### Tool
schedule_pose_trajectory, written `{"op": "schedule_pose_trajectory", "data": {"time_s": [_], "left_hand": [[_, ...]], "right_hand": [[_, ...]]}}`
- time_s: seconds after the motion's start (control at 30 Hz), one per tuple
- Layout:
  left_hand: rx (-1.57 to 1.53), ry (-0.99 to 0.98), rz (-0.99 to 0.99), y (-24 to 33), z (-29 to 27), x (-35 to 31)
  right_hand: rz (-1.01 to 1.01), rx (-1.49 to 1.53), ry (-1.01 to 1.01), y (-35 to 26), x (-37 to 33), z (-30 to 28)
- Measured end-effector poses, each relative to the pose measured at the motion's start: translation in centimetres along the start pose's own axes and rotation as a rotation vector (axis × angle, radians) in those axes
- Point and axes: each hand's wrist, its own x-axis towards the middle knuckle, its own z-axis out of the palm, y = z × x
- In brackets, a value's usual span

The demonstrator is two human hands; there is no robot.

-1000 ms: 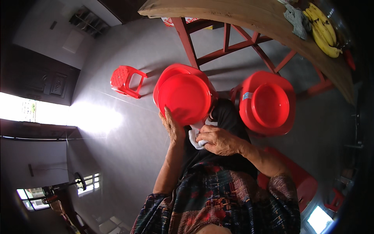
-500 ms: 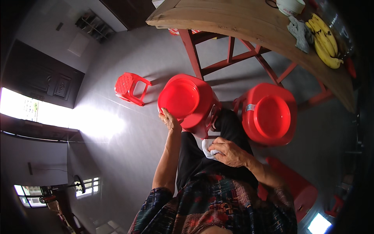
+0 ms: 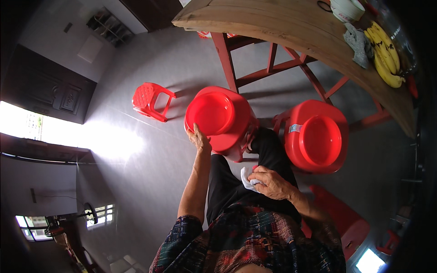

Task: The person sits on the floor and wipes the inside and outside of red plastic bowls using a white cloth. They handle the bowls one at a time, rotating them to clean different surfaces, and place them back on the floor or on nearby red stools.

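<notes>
A round, shallow red basin (image 3: 210,113) rests on a red plastic stool (image 3: 243,107) in front of my knees. My left hand (image 3: 199,139) grips the basin's near-left rim, thumb over the edge and fingers partly hidden beneath. Above my lap, my right hand (image 3: 271,183) is closed on a crumpled white cloth (image 3: 247,179). A small bit of red shows at its fingertips; I cannot make out what it is. On a second red stool (image 3: 300,111) to the right sits another round red basin (image 3: 321,140).
A small red stool (image 3: 148,100) stands on the grey floor at left. Across the far right runs a wooden table (image 3: 291,27) on red legs, bearing bananas (image 3: 386,54), a grey cloth (image 3: 358,44) and a white bowl (image 3: 347,9). Something large and red (image 3: 341,218) lies behind my right arm.
My right hand with the white cloth has shifted slightly right and lower, and a bit of red now shows at its fingers. My left hand stays on the basin's rim.
</notes>
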Motion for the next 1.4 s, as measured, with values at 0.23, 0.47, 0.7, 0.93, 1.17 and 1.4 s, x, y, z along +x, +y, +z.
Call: {"op": "schedule_pose_trajectory", "data": {"time_s": [0.23,0.47,0.7,0.93,1.17,1.4], "left_hand": [[0.027,0.029,0.076,-0.8,0.4,1.0],[0.020,0.067,0.245,-3.6,0.2,4.1],[0.067,0.037,0.219,-2.3,0.3,3.0],[0.017,-0.055,0.146,0.0,0.6,-0.2],[0.065,-0.049,0.095,-1.4,0.4,0.7],[0.240,0.080,0.228,-4.6,-0.5,5.7]], "right_hand": [[0.021,0.014,0.008,0.1,-0.2,0.2],[0.019,0.037,0.023,0.6,-0.6,0.6],[0.029,0.071,0.038,0.8,-1.3,0.7],[0.067,0.103,0.090,0.8,-2.4,0.0],[0.117,0.095,0.102,1.7,-3.9,0.0],[0.076,0.098,0.118,1.5,-4.0,0.2]]}}
